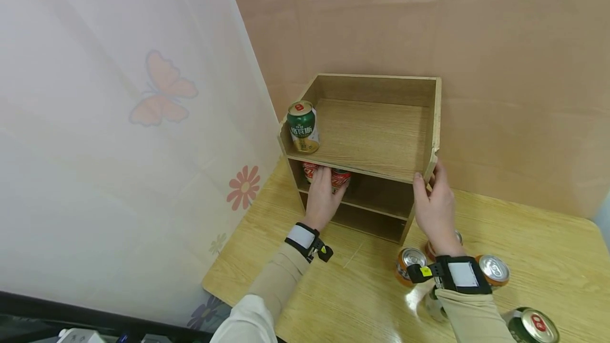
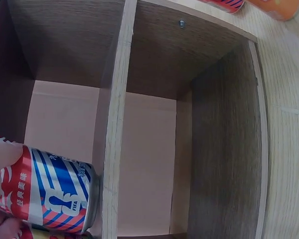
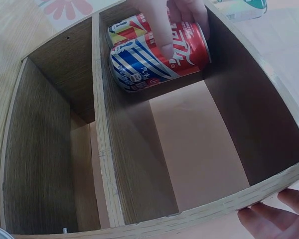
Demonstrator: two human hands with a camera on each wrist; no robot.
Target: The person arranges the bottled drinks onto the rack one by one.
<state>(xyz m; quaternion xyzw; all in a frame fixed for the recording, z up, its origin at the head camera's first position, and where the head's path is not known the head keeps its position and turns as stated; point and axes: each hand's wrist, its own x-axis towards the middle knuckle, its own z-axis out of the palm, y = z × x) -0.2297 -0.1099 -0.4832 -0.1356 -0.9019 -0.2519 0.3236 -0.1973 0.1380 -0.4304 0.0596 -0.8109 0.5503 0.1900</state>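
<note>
A wooden shelf unit (image 1: pixel 376 136) stands on the table, with an open top tray and two compartments below. Inside the middle compartment my left hand (image 1: pixel 323 197) holds a red and blue cola can (image 3: pixel 159 59), its thumb across the can's side. A second can (image 3: pixel 128 31), red and yellow, stands right beside it, partly covered by the first can and the fingers. My right hand (image 1: pixel 434 210) grips the front of the unit's right side panel, thumb on the near side and fingers around the outside. In the right wrist view, fingertips (image 3: pixel 251 219) rest at the panel's edge.
A green can (image 1: pixel 303 128) stands in the top tray's left front corner. On the table around my right forearm are several cans, including orange cans (image 1: pixel 494 269) and a dark green can (image 1: pixel 534 326). A patterned white curtain (image 1: pixel 190 163) hangs at the left.
</note>
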